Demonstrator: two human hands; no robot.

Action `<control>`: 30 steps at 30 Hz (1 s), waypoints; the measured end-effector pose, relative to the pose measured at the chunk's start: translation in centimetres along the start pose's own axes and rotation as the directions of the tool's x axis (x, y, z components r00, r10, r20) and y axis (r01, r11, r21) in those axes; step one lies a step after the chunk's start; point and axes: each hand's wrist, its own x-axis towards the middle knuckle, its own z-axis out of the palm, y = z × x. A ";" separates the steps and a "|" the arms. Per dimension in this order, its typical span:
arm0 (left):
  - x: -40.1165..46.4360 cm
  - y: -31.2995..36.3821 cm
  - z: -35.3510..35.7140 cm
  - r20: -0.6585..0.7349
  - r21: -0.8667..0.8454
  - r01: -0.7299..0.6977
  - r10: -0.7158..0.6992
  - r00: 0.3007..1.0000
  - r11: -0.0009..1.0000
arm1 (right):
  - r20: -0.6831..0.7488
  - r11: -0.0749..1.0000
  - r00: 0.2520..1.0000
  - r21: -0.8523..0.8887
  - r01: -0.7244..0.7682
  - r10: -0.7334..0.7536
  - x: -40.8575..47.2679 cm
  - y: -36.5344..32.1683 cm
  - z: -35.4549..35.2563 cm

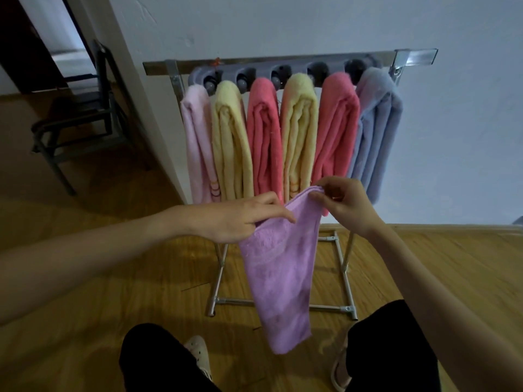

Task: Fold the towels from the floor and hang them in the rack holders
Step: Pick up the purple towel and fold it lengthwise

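Observation:
A purple towel [283, 273] hangs folded lengthwise in front of me, held up by both hands at its top edge. My left hand [235, 219] pinches the left part of that edge. My right hand [342, 205] grips the top right corner. Behind it stands the metal rack [285, 63] with grey holders against the wall. Several folded towels hang from it: a pale pink one [195, 142], a yellow one [232, 142], a coral one [264, 137], another yellow one [298, 137], another coral one [335, 128] and a blue one [376, 128].
The rack's steel base frame [223, 301] rests on the wooden floor just ahead of my knees and sandals. A dark chair [82, 120] stands at the left by a doorway. A white wall corner [147, 94] juts out left of the rack.

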 end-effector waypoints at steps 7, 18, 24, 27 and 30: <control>0.0 -0.2 -0.5 0.099 0.133 0.008 -0.021 0.995 0.991 | 0.017 0.999 1.000 -0.047 0.003 -0.003 0.2 -0.2 1.0; -0.3 1.0 -0.5 -0.118 0.700 -0.226 0.422 0.899 0.677 | 0.003 0.996 1.000 -0.091 0.022 -0.022 0.5 -1.1 1.7; 0.4 0.7 -0.2 0.028 0.774 -0.355 0.532 0.846 0.524 | 0.004 0.989 1.000 -0.148 0.016 -0.015 0.3 -1.3 1.6; 0.6 -0.1 0.0 -0.060 0.782 -0.282 0.518 0.853 0.556 | -0.010 0.991 1.000 -0.136 0.017 -0.019 0.2 -1.7 1.6; 0.8 -0.5 -0.4 -0.180 0.741 -0.212 0.493 0.851 0.637 | -0.024 0.995 0.999 -0.100 0.020 -0.022 0.1 -2.0 1.4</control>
